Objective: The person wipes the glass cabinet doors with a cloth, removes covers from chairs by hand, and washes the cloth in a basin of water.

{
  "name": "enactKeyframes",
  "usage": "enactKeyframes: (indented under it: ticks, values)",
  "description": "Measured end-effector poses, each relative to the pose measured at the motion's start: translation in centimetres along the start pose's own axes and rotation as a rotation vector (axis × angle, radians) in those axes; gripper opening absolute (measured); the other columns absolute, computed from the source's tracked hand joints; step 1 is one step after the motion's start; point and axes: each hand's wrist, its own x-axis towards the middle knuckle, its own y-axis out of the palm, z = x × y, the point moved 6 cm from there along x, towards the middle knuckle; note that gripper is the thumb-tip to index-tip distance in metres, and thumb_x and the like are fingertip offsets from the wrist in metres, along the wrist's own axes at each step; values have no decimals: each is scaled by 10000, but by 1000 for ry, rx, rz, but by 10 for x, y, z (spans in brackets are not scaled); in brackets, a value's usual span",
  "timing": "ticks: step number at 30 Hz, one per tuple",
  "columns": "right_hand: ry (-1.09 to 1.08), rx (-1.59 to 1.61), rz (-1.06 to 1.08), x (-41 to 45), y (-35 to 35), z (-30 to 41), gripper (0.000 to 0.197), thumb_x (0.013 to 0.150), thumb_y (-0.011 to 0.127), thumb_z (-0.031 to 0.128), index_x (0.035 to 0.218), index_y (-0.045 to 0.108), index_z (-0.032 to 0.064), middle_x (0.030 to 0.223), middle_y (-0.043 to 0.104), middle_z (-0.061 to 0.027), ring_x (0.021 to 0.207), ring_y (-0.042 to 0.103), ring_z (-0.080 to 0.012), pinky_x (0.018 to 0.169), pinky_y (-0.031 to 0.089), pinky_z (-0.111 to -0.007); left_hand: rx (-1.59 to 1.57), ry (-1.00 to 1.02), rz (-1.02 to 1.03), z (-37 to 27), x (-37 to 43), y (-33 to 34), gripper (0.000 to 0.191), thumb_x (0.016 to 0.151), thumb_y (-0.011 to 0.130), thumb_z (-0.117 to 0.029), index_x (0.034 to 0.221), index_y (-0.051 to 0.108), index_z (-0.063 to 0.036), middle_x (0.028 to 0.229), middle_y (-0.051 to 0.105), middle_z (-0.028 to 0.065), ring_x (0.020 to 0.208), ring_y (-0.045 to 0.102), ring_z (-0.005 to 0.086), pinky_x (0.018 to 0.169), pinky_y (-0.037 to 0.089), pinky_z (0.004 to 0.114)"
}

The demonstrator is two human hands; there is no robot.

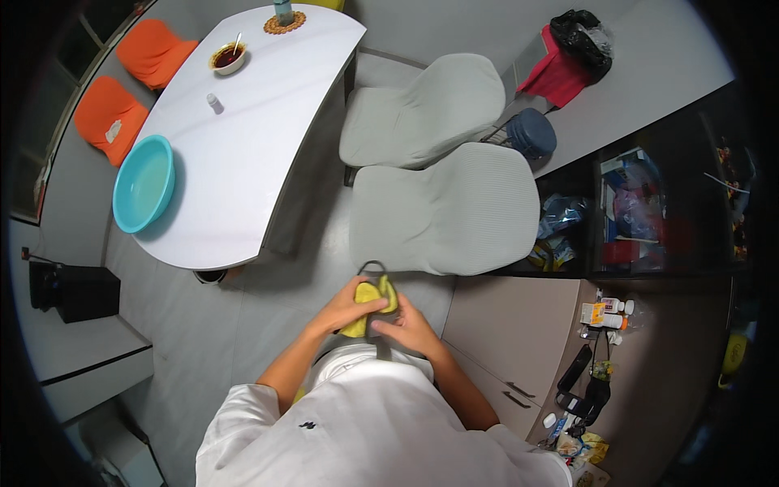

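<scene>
Close in front of my waist, my left hand (348, 309) grips a yellow and dark grey cloth-like item (369, 294). My right hand (409, 329) holds the same item from the other side, its thumb on the dark grey part. A thin dark loop (372, 265) sticks out at the top, beyond my fingers. What the item is exactly cannot be told, since my fingers hide part of it. The nearest grey-covered chair (444, 213) stands just beyond my hands.
A white table (243, 158) at the left bears a turquoise basin (144, 184), a small bottle (215, 103) and a bowl (229, 58) with dark contents. A second grey-covered chair (420, 109) stands behind. Cabinets (511, 335) with cluttered shelves line my right side.
</scene>
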Motion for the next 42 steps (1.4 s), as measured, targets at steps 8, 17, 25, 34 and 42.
enactKeyframes:
  ticks: [8, 17, 25, 34, 42]
  values:
    - [25, -616, -281, 21, -144, 15, 615, 882, 796, 305, 1387, 592, 18, 1245, 698, -194, 1115, 677, -308, 947, 537, -401, 356, 48, -53, -25, 1, 11, 527, 848, 817, -354, 1203, 613, -23, 1006, 714, 103, 906, 673, 216, 829, 531, 346]
    - [175, -458, -1089, 30, -415, -50, 883, 762, 872, 347, 1454, 446, 2, 1367, 596, -259, 1243, 600, -409, 956, 526, -477, 36, 138, -234, -37, 1, 48, 362, 875, 761, -64, 1207, 618, -39, 997, 698, 20, 899, 662, 105, 819, 535, 287]
    - [375, -19, -999, 34, -403, -80, 590, 809, 858, 266, 1290, 639, 3, 1240, 693, -190, 1028, 721, -333, 689, 653, -465, -61, 162, -366, -66, -19, 57, 293, 872, 770, -83, 1123, 627, -34, 923, 689, 17, 847, 656, 101, 772, 530, 279]
    - [407, -48, -1148, -29, -368, -102, 620, 825, 834, 235, 1350, 593, 9, 1248, 688, -195, 999, 726, -348, 637, 666, -445, -41, 117, -208, -67, 8, 24, 225, 896, 748, -67, 1083, 625, -41, 930, 671, 14, 853, 638, 107, 767, 530, 283]
    - [521, 134, -1431, -104, -264, -159, 604, 837, 828, 223, 1355, 592, 21, 1217, 706, -181, 989, 729, -332, 629, 662, -441, 63, 57, 179, -73, 67, 11, 267, 890, 765, -122, 1101, 630, -30, 930, 669, 24, 842, 638, 121, 756, 530, 300]
